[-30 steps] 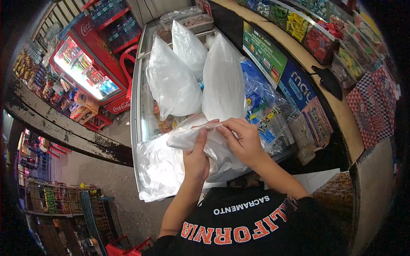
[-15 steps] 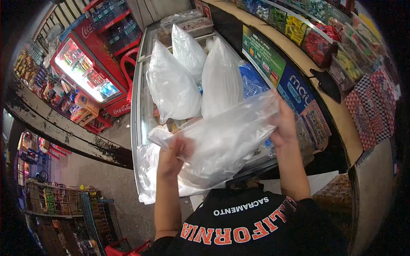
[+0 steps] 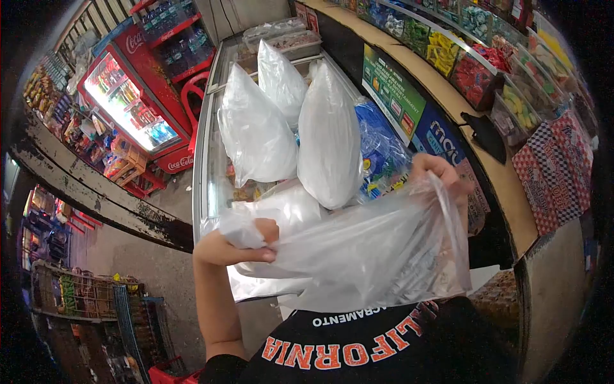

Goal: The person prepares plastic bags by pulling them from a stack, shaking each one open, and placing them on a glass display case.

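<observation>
A translucent plastic bag (image 3: pixel 358 256) is stretched between my two hands, low over the front of the glass-topped freezer (image 3: pixel 214 173). My left hand (image 3: pixel 246 243) is closed round its gathered left end. At the right, my right hand (image 3: pixel 444 182) grips the upper edge of the bag, with plastic hanging below the fingers. Beyond it stand three filled, pointed bags: one at left (image 3: pixel 256 134), one behind (image 3: pixel 280 86) and one at right (image 3: pixel 329 137). More pale plastic (image 3: pixel 288 205) lies beneath the stretched bag.
Blue plastic packs (image 3: pixel 380 144) lie right of the filled bags. Lidded tubs (image 3: pixel 288 41) sit at the far end. A wooden ledge (image 3: pixel 448 96) with candy bins (image 3: pixel 476 70) runs along the right. A red drinks cooler (image 3: pixel 137 105) stands at left, across the floor.
Both hands have moved apart, the left one leftward and down, the right one rightward. The bag is now pulled wider and hangs lower on the right.
</observation>
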Demonstrator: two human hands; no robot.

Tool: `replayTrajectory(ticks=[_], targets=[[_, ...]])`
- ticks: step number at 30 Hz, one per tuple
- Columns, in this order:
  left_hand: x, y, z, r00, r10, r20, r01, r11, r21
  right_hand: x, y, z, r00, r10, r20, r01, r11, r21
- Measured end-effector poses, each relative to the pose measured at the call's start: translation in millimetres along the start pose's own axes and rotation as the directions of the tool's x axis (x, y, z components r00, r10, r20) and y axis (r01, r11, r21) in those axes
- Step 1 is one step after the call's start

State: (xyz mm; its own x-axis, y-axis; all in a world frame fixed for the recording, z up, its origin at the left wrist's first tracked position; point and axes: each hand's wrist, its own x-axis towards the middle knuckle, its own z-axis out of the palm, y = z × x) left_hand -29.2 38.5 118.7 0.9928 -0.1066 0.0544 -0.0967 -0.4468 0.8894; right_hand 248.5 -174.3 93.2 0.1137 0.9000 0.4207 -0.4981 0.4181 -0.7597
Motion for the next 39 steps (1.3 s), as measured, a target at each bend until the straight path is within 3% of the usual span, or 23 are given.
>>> replayTrajectory(ticks=[2,4,5,6,9,10,12,14,17,19,21,22,24,26,27,30,31,32,33,34,35,37,39], targets=[[-9,-2,1,0.981,-0.097,-0.170,0.039,0.949,-0.313,10,-9,28,0.954,0.220,-0.201,-0.258,0.947,-0.189],[-3,-7,-4,0.999,0.022,-0.029,-0.031,0.928,-0.372,16,-3,33,0.964,0.177,-0.200,-0.236,0.916,-0.324],[2,-5,8,0.939,-0.091,-0.330,-0.077,0.882,-0.464,21,4,34,0.943,-0.010,-0.332,-0.139,0.897,-0.420],[8,-4,17,0.781,-0.228,-0.581,-0.152,0.833,-0.532,25,11,36,0.877,-0.204,-0.435,-0.061,0.850,-0.523],[48,-18,44,0.789,-0.076,-0.609,-0.284,0.834,-0.472,34,48,42,0.746,-0.350,-0.566,-0.042,0.824,-0.564],[64,-14,61,0.748,-0.158,-0.645,-0.322,0.763,-0.560,38,61,47,0.679,-0.449,-0.580,-0.010,0.785,-0.620],[94,-18,87,0.661,-0.088,-0.745,-0.465,0.731,-0.499,45,88,76,0.672,-0.502,-0.544,0.045,0.761,-0.648],[106,-10,98,0.665,0.021,-0.746,-0.547,0.694,-0.468,40,105,74,0.795,-0.314,-0.519,-0.069,0.803,-0.592],[103,-6,99,0.615,-0.138,-0.776,-0.514,0.676,-0.528,39,107,69,0.853,-0.311,-0.419,-0.099,0.692,-0.715],[98,-7,95,0.601,-0.221,-0.768,-0.528,0.613,-0.588,37,110,70,0.833,-0.303,-0.463,-0.089,0.753,-0.652],[87,0,83,0.545,-0.431,-0.719,-0.621,0.369,-0.692,34,113,59,0.812,-0.289,-0.506,-0.081,0.803,-0.590],[84,7,76,0.402,-0.501,-0.766,-0.601,0.487,-0.634,31,119,40,0.760,-0.303,-0.575,-0.032,0.866,-0.499],[60,-29,60,0.653,-0.210,-0.727,-0.751,-0.062,-0.657,27,110,19,0.667,-0.342,-0.662,-0.004,0.887,-0.462],[43,-33,40,0.563,-0.192,-0.804,-0.787,0.171,-0.592,25,82,15,0.619,-0.350,-0.703,-0.045,0.878,-0.477],[31,-32,29,0.556,-0.171,-0.814,-0.690,0.450,-0.566,23,67,16,0.610,-0.316,-0.726,-0.052,0.899,-0.435],[30,0,34,0.489,-0.075,-0.869,-0.793,0.376,-0.479,21,44,8,0.580,-0.484,-0.655,-0.033,0.790,-0.612],[25,0,30,0.577,0.038,-0.816,-0.762,0.386,-0.521,22,40,13,0.581,-0.483,-0.655,-0.034,0.790,-0.612],[27,1,33,0.576,0.036,-0.817,-0.762,0.385,-0.521,25,36,20,0.591,-0.510,-0.626,-0.039,0.756,-0.653],[32,5,39,0.522,-0.053,-0.851,-0.514,0.777,-0.364,28,34,27,0.600,-0.534,-0.595,-0.045,0.721,-0.692],[39,8,45,0.434,-0.101,-0.895,-0.115,0.979,-0.167,31,35,38,0.601,-0.533,-0.596,-0.047,0.721,-0.692],[48,9,52,0.433,-0.102,-0.896,-0.116,0.979,-0.167,34,40,53,0.648,-0.488,-0.585,-0.032,0.750,-0.660],[67,11,64,0.609,-0.112,-0.785,-0.138,0.960,-0.244,37,56,77,0.719,-0.411,-0.560,0.003,0.808,-0.589],[83,4,74,0.628,-0.039,-0.777,-0.144,0.976,-0.165,42,77,91,0.740,-0.420,-0.525,0.073,0.826,-0.558]])
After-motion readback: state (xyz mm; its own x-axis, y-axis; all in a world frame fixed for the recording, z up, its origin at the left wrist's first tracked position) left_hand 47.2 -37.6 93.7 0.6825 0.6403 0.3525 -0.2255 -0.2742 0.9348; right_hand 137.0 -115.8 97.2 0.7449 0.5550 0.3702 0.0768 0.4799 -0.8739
